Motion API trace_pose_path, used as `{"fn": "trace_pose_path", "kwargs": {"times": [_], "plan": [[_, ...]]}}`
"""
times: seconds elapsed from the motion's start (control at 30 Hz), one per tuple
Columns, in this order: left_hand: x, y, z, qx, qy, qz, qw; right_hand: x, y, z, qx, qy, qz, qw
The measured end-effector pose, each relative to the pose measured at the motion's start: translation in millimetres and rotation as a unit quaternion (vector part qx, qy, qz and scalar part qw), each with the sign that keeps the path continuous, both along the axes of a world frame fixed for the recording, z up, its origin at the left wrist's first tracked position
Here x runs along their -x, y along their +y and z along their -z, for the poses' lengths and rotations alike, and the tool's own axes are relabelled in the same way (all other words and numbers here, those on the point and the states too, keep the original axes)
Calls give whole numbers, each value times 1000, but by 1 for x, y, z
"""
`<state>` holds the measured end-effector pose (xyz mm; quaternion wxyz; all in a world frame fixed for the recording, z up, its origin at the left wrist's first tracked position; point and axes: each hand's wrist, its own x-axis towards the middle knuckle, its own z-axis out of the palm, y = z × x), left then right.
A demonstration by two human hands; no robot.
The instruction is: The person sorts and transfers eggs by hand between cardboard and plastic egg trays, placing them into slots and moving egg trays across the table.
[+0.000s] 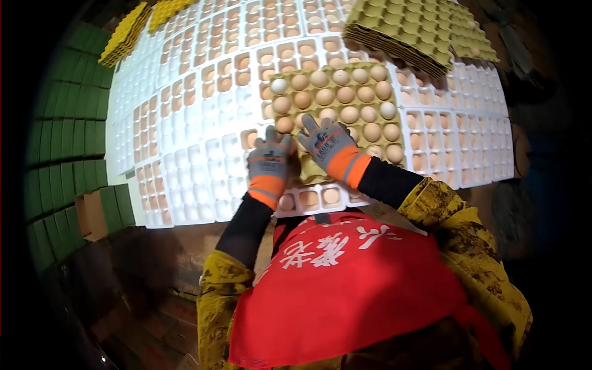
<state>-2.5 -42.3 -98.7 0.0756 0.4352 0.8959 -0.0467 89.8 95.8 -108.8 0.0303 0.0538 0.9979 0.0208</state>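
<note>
A pulp egg tray (pixel 404 145) with brown and pale eggs lies on the white plastic trays in front of me. My right hand (pixel 327 143), in a grey and orange glove, reaches over its lower left part, with bent fingers down among the eggs. My left hand (pixel 269 159), gloved the same way, is at the tray's left edge, beside a brown egg (pixel 284 124). Its fingers are curled downward. Both palms face down, so whatever the fingers hold is hidden. A few eggs (pixel 331 196) sit in a white tray at the near edge.
White compartment trays (pixel 200 179) cover the table, many holding eggs. Stacked pulp trays (pixel 401 37) stand at the back right, yellow trays (pixel 125 34) at the back left. Green boxes (pixel 68 135) are piled on the left. A red apron (pixel 357 290) hangs at the near edge.
</note>
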Motion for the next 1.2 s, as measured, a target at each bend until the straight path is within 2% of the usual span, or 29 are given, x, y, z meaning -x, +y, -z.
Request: {"fn": "trace_pose_path", "kwargs": {"times": [0.07, 0.1, 0.13, 0.2, 0.23, 0.27, 0.33, 0.4, 0.47, 0.5, 0.53, 0.57, 0.6, 0.67, 0.73, 0.77, 0.8, 0.87, 0.9, 0.93, 0.97, 1.0, 1.03, 1.07, 1.13, 1.17, 1.2], "plan": [[5, -3, 2, -37, -24, -4, 999, 8, 2, 9, 25, 4, -12, 1000], [9, -5, 3, -50, -28, -6, 998, 4, 9, 2, 70, 65, -38, 995], [11, -10, 2, -98, -66, -22, 993, 4, 16, -8, 136, 54, -26, 989], [24, -29, -10, -262, -201, -48, 943, -6, 27, -22, 275, 132, 42, 951], [35, -40, -16, -318, -242, -65, 914, -7, 34, -22, 456, 127, 99, 876], [48, -55, -12, -366, -221, -61, 902, -6, 37, -27, 605, 101, 154, 775], [84, -92, -10, -401, -246, -131, 873, -2, 37, -44, 810, 70, 288, 506], [133, -137, 12, -418, -221, -183, 862, 23, 16, -31, 713, 119, 224, 654], [183, -172, 26, -413, -183, -213, 866, 74, -33, -57, 787, 58, 307, 532], [206, -181, 28, -404, -163, -207, 876, 100, -53, -36, 717, 150, 227, 642], [224, -186, 30, -395, -143, -202, 885, 127, -64, -24, 553, 217, 110, 797], [243, -184, 31, -389, -138, -179, 893, 153, -79, -24, 577, 197, 124, 783], [255, -178, 28, -382, -147, -176, 895, 176, -87, -15, 562, 192, 138, 793], [276, -163, 39, -353, -104, -186, 911, 215, -93, 8, 477, 182, 159, 845], [293, -145, 41, -266, -79, -186, 943, 245, -103, 17, 432, 184, 208, 858], [300, -139, 45, -221, -63, -172, 958, 258, -106, 18, 374, 130, 229, 889], [306, -135, 48, -178, -46, -156, 970, 262, -103, 24, 374, 134, 229, 889], [318, -139, 49, -243, -65, -139, 958, 268, -96, 38, 371, 146, 231, 887], [325, -144, 51, -246, -78, -151, 954, 265, -93, 38, 423, 181, 246, 853], [332, -154, 66, -256, 19, -111, 960, 263, -86, 53, 389, 231, 198, 870], [340, -161, 71, -274, -24, -118, 954, 260, -84, 34, 533, 141, 276, 787], [344, -164, 70, -291, -66, -124, 946, 258, -83, 14, 656, 48, 343, 670], [350, -169, 64, -391, -143, -120, 901, 254, -80, 24, 690, 136, 338, 625], [349, -170, 60, -495, -169, -153, 839, 250, -75, 33, 710, 216, 318, 589], [361, -182, 83, -495, -116, -115, 853, 245, -68, 45, 690, 320, 287, 583], [372, -191, 99, -494, -90, -94, 860, 245, -68, 57, 559, 368, 254, 698], [380, -194, 111, -496, -65, -69, 863, 244, -73, 49, 504, 360, 219, 754]]}}
